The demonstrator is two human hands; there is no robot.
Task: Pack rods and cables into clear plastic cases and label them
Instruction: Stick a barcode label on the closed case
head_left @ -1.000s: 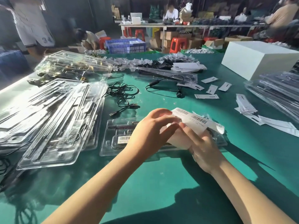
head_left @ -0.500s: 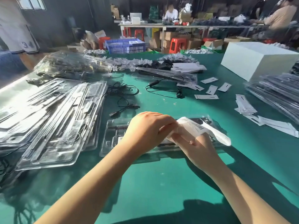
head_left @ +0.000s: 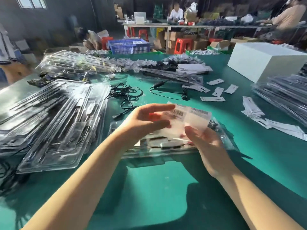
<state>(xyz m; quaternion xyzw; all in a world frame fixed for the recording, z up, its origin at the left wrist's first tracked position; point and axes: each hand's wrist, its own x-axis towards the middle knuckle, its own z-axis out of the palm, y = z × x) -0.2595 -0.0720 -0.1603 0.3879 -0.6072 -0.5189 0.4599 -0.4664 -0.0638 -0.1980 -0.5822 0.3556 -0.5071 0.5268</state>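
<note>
Above the green worktop [head_left: 157,188], a thin white label sheet [head_left: 187,120] with black barcodes is bent and a bit blurry. Under it lies a shiny clear plastic case [head_left: 222,140], flat and long. The left hand [head_left: 146,120] and right hand [head_left: 207,146] both pinch the sheet. Black cables [head_left: 126,95] curl behind, and clear cases [head_left: 49,123] pile up at the left.
</note>
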